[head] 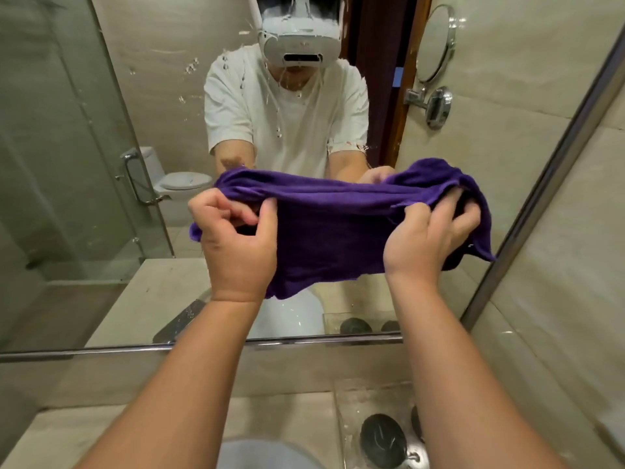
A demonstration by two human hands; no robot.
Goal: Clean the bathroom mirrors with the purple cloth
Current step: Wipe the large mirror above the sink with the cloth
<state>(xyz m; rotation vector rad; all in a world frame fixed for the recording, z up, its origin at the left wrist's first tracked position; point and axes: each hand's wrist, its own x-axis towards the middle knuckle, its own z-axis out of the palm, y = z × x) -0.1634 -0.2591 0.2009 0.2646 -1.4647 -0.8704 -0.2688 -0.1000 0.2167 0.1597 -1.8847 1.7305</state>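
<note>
Gripping the purple cloth (331, 231) by its ends with left hand (236, 245) and right hand (426, 238). Held stretched before the mirror (152, 96).

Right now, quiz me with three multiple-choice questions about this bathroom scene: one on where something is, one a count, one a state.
1. Relative to the basin, the clear tray sits:
A) left
B) right
C) inside it

2. How many hands grip the purple cloth?
A) none
B) one
C) two

3. The big mirror glass is:
A) spotless
B) spattered with white droplets
C) cracked

Answers:
1 B, the tray lies beside the basin on its right.
2 C, the left hand and the right hand each pinch the cloth's upper edge.
3 B, white droplets dot the upper glass.
</note>
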